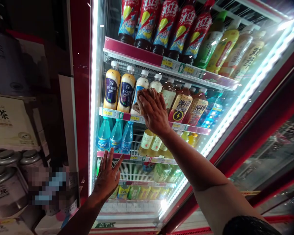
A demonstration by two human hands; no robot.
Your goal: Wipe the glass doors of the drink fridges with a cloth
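My right hand (pixel 154 112) presses a brown cloth (pixel 147 94) flat against the glass door (pixel 210 107) of a lit drinks fridge, at the height of the second shelf. Its fingers are closed over the cloth. My left hand (pixel 109 174) lies flat on the same glass lower down, fingers spread, holding nothing. Behind the glass stand yellow bottles (pixel 119 89), blue water bottles (pixel 115 135) and red-labelled tea bottles (pixel 161 23).
The fridge has a red frame (pixel 80 81) with bright light strips down both sides. Left of it stand stacked cardboard boxes (pixel 9 120) and several metal-lidded tins (pixel 7 176). A second glass door (pixel 276 156) is at the right.
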